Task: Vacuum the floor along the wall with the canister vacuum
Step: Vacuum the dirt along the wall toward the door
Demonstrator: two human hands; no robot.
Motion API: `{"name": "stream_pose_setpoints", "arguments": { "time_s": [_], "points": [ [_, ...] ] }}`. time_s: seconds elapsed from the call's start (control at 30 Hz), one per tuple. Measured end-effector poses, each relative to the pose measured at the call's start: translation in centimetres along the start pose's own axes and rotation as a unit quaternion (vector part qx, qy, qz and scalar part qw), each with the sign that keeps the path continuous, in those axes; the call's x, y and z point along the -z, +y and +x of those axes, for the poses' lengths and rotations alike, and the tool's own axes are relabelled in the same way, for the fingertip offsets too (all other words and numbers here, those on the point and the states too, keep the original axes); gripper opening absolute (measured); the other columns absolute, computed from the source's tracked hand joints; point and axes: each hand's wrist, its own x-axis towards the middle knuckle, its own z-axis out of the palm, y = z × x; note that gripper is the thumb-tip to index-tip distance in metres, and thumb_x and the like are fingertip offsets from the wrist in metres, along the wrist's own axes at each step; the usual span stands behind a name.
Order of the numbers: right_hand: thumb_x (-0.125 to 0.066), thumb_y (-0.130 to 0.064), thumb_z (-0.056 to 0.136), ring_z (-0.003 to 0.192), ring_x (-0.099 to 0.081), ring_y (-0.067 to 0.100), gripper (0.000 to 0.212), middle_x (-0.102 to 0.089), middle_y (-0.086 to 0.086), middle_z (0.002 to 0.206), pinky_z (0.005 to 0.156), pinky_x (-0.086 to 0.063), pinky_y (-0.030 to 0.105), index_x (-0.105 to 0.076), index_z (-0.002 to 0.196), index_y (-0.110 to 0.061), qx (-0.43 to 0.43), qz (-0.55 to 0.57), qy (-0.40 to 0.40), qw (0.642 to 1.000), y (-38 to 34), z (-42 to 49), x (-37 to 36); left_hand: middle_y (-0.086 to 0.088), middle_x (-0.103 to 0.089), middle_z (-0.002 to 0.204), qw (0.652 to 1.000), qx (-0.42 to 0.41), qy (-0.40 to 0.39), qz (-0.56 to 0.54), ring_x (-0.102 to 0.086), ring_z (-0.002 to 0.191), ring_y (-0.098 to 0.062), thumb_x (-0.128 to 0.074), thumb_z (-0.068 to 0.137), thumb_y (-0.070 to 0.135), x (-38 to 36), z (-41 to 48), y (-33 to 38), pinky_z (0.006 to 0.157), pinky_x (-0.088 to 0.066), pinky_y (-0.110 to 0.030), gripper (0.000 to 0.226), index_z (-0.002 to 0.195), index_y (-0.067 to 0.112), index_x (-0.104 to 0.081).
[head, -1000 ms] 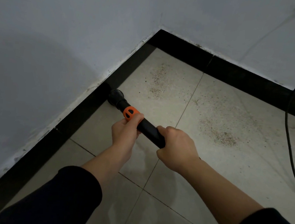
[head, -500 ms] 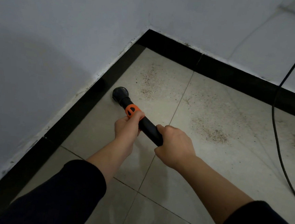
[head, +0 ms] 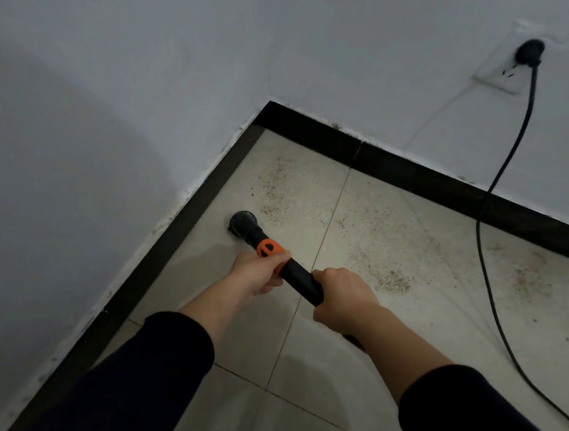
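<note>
A black vacuum wand (head: pixel 299 280) with an orange collar (head: pixel 268 247) points down and left to a round black nozzle (head: pixel 242 224) resting on the beige tiled floor (head: pixel 414 329), a short way off the black skirting (head: pixel 185 227) of the left wall. My left hand (head: pixel 259 275) grips the wand just behind the orange collar. My right hand (head: pixel 341 297) grips it further back, hiding the rest of the tube. Brown dirt specks (head: pixel 276 194) lie ahead of the nozzle toward the corner, and more dirt (head: pixel 392 281) lies to the right. The canister is out of view.
A black power cord (head: pixel 487 277) runs from a plug (head: pixel 529 53) in a white wall socket (head: pixel 502 74) down the back wall and across the floor on the right. Two white walls meet at a corner (head: pixel 268 105).
The nozzle has slid away from the left skirting and forward toward the corner. My view has tilted up, bringing the socket and plug into sight. Both hands keep their grip.
</note>
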Motion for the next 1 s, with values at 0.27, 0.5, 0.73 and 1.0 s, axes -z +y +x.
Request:
{"name": "stream_pose_setpoints", "arguments": {
  "time_s": [0.27, 0.5, 0.73, 1.0],
  "points": [
    [-0.067, -0.014, 0.078, 0.077, -0.056, 0.021, 0.029, -0.054, 0.002, 0.085, 0.066, -0.047, 0.029, -0.058, 0.106, -0.015, -0.003, -0.042, -0.071, 0.997, 0.1, 1.8, 1.4, -0.013, -0.07, 0.088, 1.0, 0.003, -0.007, -0.001, -0.07, 0.073, -0.018, -0.072, 0.085, 0.032, -0.3, 1.1, 0.1, 0.067, -0.057, -0.025, 0.037, 0.106, 0.004, -0.059],
    [-0.069, -0.015, 0.079, 0.081, -0.054, 0.021, 0.033, -0.049, 0.002, 0.088, 0.068, -0.044, 0.03, -0.055, 0.109, -0.014, 0.019, -0.064, -0.095, 0.993, 0.8, 2.3, 2.4, -0.014, -0.071, 0.094, 1.0, 0.012, 0.009, -0.018, -0.071, 0.078, -0.021, -0.073, 0.084, 0.032, -1.4, 1.2, 0.1, 0.067, -0.056, -0.026, 0.034, 0.102, 0.007, -0.058],
    [-0.069, -0.019, 0.082, 0.081, -0.052, 0.021, 0.034, -0.048, 0.002, 0.091, 0.069, -0.043, 0.03, -0.052, 0.111, -0.014, 0.041, -0.085, -0.1, 0.991, 2.0, 2.4, 2.8, -0.017, -0.071, 0.094, 0.998, 0.017, 0.006, -0.055, -0.071, 0.08, -0.023, -0.074, 0.084, 0.028, -2.6, 1.4, 0.5, 0.067, -0.054, -0.024, 0.028, 0.094, 0.007, -0.059],
    [-0.075, -0.021, 0.074, 0.079, -0.054, 0.02, 0.036, -0.053, 0.0, 0.088, 0.064, -0.041, 0.028, -0.053, 0.102, -0.018, 0.007, -0.038, -0.088, 0.995, 6.1, 1.6, 2.2, -0.015, -0.07, 0.094, 0.997, 0.015, 0.015, -0.069, -0.069, 0.079, -0.02, -0.073, 0.085, 0.024, -6.7, 0.6, 0.1, 0.063, -0.053, -0.022, 0.022, 0.089, 0.009, -0.058]
  ]
}}
